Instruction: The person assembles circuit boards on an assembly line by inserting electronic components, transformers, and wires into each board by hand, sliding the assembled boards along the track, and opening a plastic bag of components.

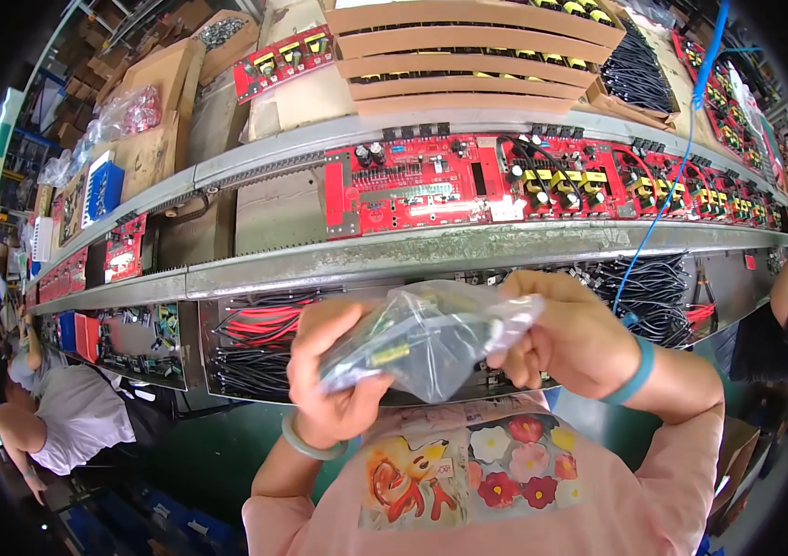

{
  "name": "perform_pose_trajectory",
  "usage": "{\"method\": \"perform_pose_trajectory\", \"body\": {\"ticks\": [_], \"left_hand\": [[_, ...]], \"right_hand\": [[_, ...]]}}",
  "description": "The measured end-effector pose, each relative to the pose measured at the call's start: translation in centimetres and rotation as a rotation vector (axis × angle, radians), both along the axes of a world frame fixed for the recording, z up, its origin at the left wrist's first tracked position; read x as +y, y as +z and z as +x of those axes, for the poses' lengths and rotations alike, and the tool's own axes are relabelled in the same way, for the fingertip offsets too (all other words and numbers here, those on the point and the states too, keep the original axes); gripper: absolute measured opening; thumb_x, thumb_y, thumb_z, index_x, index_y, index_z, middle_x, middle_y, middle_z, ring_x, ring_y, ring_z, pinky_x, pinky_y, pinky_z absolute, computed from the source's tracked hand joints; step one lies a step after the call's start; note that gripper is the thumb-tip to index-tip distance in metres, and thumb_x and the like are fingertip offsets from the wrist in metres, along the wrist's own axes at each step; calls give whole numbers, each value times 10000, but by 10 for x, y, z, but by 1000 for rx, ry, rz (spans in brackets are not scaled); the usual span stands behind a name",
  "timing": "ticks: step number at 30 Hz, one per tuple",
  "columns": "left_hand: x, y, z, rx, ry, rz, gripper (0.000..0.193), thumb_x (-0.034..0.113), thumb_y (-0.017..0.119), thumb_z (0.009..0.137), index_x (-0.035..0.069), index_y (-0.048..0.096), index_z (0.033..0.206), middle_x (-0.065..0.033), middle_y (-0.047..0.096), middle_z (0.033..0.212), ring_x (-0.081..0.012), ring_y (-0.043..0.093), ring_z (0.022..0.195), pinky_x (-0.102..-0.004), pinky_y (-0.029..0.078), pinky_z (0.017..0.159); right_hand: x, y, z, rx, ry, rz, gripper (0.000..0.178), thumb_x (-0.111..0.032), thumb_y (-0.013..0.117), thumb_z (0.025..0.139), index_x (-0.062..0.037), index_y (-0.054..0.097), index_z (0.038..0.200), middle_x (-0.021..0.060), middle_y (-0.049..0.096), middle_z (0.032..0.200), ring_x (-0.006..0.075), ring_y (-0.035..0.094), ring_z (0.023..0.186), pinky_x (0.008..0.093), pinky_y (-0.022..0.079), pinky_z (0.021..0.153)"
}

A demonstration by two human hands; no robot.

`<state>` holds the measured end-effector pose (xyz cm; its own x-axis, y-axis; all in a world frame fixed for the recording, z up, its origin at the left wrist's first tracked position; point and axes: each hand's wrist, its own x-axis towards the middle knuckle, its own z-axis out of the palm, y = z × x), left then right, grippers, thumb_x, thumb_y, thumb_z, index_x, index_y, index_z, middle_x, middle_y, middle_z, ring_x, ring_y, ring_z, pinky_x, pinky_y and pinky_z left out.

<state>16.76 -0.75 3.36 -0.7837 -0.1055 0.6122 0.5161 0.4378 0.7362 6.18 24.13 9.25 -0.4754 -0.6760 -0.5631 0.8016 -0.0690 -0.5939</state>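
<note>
Between my two hands is a clear plastic bag (436, 338), held up in front of my chest above the near tray. Small parts show dimly through its film, one of them yellowish-green; their kind cannot be made out. My left hand (324, 371) pinches the bag's left side, a pale bangle on its wrist. At the bag's right end, the fingers of my right hand (565, 329) are closed on the plastic, with a teal band on that wrist. Behind the bag, a red circuit board (413, 190) lies on the conveyor rails.
Near trays hold red wires (260, 320), black cables (654, 301) and small components (139, 334). Along the rails run more red boards with yellow transformers (565, 185). Stacked cardboard layers (477, 46) stand behind; a blue hose (672, 195) hangs at right. Other people work at both sides.
</note>
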Motion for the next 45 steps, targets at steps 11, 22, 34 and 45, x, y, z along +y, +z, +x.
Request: {"method": "perform_pose_trajectory", "body": {"ticks": [11,22,34,45], "left_hand": [[19,1,-5,125,-79,280,206,130,516,1058,-33,634,1016,-192,694,936,-311,656,856,-429,542,807],[27,-11,-18,-158,139,334,99,75,619,1016,-22,628,1004,-121,628,980,-176,578,856,-298,469,784],[54,-5,-37,52,16,-245,110,-3,609,916,14,545,827,-159,579,736,-369,570,603,-455,435,562],[56,-1,-47,64,-195,-337,257,131,766,872,52,545,766,-102,539,660,-311,579,557,-421,457,506]], "right_hand": [[-7,-21,-11,1198,63,83,250,118,702,833,-3,719,1052,77,676,987,161,655,852,302,530,753],[-7,-34,10,1564,-123,406,543,-146,890,789,-45,563,1210,100,602,979,185,614,690,290,529,608],[-31,-49,27,1854,-185,587,311,-96,756,736,-43,587,992,99,632,699,281,659,589,397,510,525],[-21,-42,-13,1797,-351,770,299,-153,854,734,-85,603,882,51,643,643,258,655,560,370,500,524]]}}
